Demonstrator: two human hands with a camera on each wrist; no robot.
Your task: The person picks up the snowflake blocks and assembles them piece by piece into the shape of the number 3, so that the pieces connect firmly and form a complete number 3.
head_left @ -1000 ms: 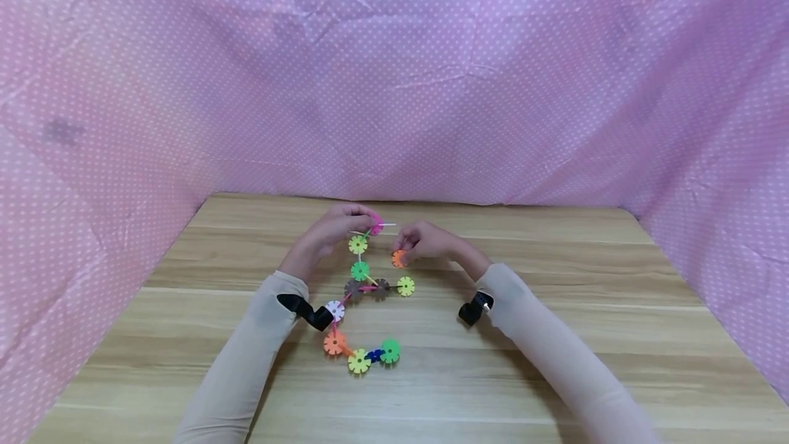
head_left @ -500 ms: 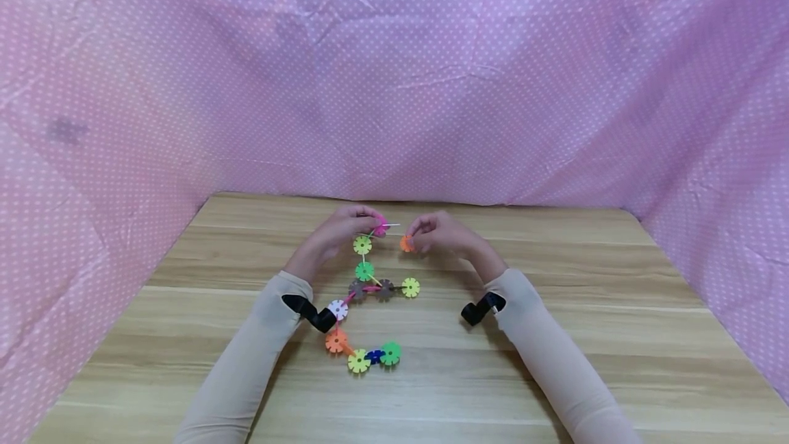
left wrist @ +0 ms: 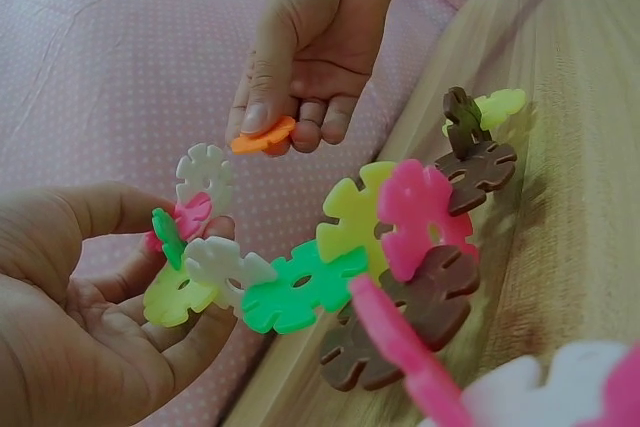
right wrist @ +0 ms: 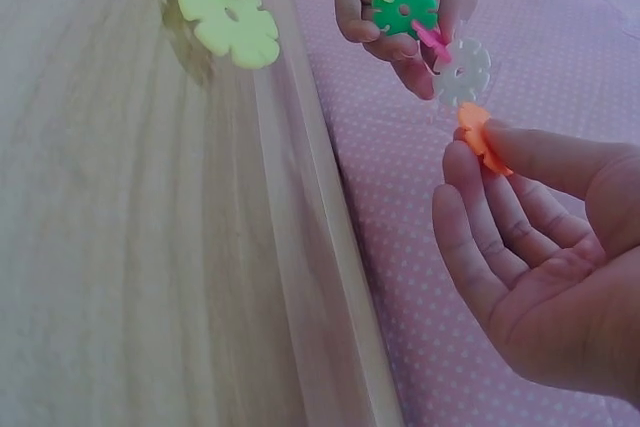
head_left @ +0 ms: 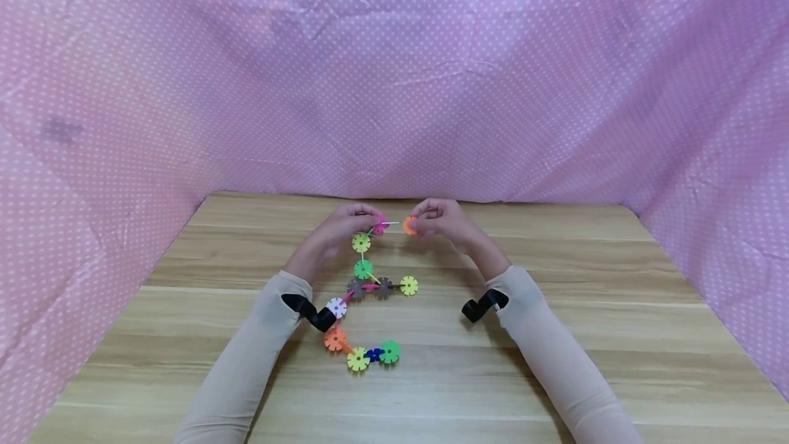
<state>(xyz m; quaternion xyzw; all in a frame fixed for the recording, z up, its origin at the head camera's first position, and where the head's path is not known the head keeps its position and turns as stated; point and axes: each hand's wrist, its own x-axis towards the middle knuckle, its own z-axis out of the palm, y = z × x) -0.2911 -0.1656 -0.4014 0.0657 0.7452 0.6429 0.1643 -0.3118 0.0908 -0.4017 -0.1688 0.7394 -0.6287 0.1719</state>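
A chain of notched plastic discs (head_left: 363, 268) in several colours is slotted together and runs across the table. At its far end my left hand (head_left: 337, 229) pinches the pink disc (left wrist: 192, 215), and a white disc (left wrist: 204, 179) sticks out from it toward the right. My right hand (head_left: 453, 225) pinches a separate orange disc (head_left: 409, 225) between thumb and fingertips. In the right wrist view the orange disc (right wrist: 482, 137) is right at the edge of the white disc (right wrist: 462, 72). The head view has a small gap between the two.
The chain's near part holds an orange disc (head_left: 335, 340), a yellow disc (head_left: 358, 360) and a green disc (head_left: 390, 351) on the wooden table (head_left: 555, 348). A side branch ends in a yellow disc (head_left: 409, 286). Pink dotted cloth (head_left: 394, 88) hangs behind the table.
My right hand has moved up and away from me with the orange disc, coming level with the white disc. My left hand and the chain have shifted slightly right.
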